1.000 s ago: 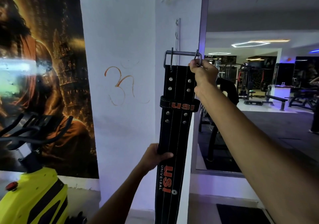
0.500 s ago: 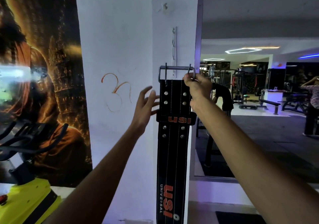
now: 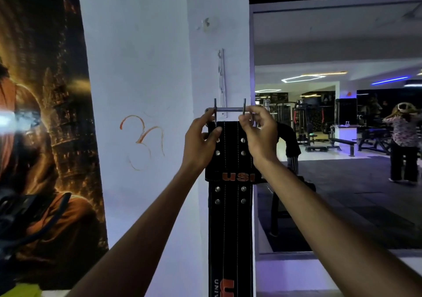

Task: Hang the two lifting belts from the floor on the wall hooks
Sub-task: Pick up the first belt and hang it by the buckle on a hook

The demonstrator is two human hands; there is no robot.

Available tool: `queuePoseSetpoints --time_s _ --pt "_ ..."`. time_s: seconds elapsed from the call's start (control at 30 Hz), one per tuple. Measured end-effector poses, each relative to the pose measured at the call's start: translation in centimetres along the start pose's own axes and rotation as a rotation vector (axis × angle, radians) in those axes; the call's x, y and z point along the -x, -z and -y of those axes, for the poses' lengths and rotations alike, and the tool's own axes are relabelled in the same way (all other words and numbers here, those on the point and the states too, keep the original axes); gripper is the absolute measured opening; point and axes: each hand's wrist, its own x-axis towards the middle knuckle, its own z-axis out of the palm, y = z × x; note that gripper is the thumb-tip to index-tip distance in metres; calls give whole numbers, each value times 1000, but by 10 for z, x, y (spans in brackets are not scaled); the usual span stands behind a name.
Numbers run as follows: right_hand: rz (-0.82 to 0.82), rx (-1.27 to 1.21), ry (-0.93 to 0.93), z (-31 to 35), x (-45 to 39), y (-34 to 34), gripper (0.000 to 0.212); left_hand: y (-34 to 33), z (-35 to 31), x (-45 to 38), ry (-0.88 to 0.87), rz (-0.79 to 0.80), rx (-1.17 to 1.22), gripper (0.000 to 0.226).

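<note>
White pillar wall [image 3: 141,68] behind both hands, mirror off to the right. Left hand [image 3: 201,141] pinches the buckle's left end, right hand [image 3: 258,134] pinches its right end, both closed on the buckle [image 3: 229,109] of the black lifting belt [image 3: 230,205], which hangs straight down between the forearms. Hook rail [image 3: 221,79] sits just above the hands. Risk: buckle bar misses a hook, or the prongs snag, and belt drops on release. Second belt not visible.

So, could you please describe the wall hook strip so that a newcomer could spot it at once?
Find the white pillar between the golden poster and the large mirror. On its mirror-side face a narrow white hook strip runs vertically, just above the belt buckle held by both hands. It is the only slim raised rail there, same white as the wall.
</note>
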Motion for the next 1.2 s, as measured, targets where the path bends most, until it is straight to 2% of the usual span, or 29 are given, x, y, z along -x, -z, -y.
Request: queuePoseSetpoints --time_s 0.2,0.37,0.5,0.73,0.93,1.0,1.1,1.2 --pt "153 6 8 -62 -41 8 13 -34 45 -26 -5 -66 7 27" --pt "86 -26 17 -114 -85 -1 12 -68 77 -68 20 -122 -18 15" --pt "52 -66 6 -140 -116 -17 12 -84 98 -102 -27 -167 -41 4" --pt "139 -101 -28 -181 -151 -42 8 -95 142 -145 -47 -233 -50 10" --pt "395 -214 -65 -215 -173 -47 17 -97 181 -166 -9 -296 -36 10" --pt "357 -176 -34 -222 -176 -55 15 -98 189 -173 -8 -293 -20 8" --pt "171 -88 11 -231 -180 -71 7 -102 200 -189 10 -307 3 6" --pt "75 -11 20 -240 -187 -84 14 -106 212 -206 42 -317 3 19"
